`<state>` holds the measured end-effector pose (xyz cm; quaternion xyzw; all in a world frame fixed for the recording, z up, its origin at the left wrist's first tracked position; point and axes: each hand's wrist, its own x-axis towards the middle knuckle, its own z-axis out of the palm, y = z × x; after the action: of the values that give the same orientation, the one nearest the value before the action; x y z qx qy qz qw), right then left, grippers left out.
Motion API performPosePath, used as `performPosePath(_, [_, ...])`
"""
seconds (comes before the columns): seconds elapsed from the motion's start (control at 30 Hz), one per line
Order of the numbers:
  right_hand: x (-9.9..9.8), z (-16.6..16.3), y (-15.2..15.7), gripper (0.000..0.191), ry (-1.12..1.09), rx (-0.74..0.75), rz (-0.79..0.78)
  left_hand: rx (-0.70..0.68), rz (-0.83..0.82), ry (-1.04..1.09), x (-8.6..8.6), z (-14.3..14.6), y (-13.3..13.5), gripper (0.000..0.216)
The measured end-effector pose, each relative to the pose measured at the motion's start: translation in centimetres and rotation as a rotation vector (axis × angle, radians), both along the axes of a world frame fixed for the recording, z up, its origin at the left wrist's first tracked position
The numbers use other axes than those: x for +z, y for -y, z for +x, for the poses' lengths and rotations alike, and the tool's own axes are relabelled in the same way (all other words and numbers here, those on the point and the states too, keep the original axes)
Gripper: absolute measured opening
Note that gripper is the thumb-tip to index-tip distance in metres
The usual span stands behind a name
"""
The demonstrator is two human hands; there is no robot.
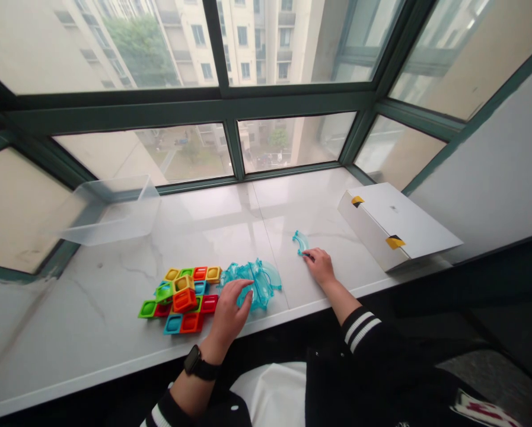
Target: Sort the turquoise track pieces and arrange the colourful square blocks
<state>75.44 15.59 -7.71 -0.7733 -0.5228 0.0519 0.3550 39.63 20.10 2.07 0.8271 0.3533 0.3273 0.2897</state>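
At lower centre, the left grip (231,309) is released at a turquoise heap (260,286); stacked coloured blocks (184,300) just left could be toppled by a knock. Farther, right of centre, a curved piece (302,241) is pinched by its near end in the right grip (320,266); if held too lightly, it could be dropped.

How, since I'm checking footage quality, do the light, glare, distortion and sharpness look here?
Head view: daylight through the windows leaves the buildings outside pale; same view, the glossy ledge carries soft glare; same view, the window bars slant, probably from lens and angle; same view, toy blocks read clearly, while see-through blue pieces overlap, edges hard to separate.
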Motion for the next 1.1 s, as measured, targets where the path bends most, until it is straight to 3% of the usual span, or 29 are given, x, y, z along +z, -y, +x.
performPosePath(0.63, [0.2, -0.5, 0.3, 0.02, 0.044, -0.014, -0.001, 0.015, 0.022, -0.008, -0.4, -1.1, -0.3, 0.021])
performPosePath(0.83, [0.9, -0.7, 0.9, 0.033, -0.088, -0.066, 0.165, 0.022, 0.035, -0.026, -0.5, -2.0, -0.4, 0.023])
performPosePath(0.97, [1.9, -3.1, 2.2, 0.033, -0.21, -0.136, 0.268, 0.019, 0.046, -0.05, -0.5, -2.3, -0.1, 0.023])
performPosePath(1.03, [2.6, -5.3, 3.0, 0.029, -0.223, -0.036, 0.264, 0.005, 0.062, -0.062, -0.4, -2.1, 0.2, 0.022])
performPosePath(1.1, [3.6, -7.8, 3.6, 0.026, -0.243, 0.156, 0.22, -0.013, 0.082, -0.086, -0.3, -1.8, 0.6, 0.021])
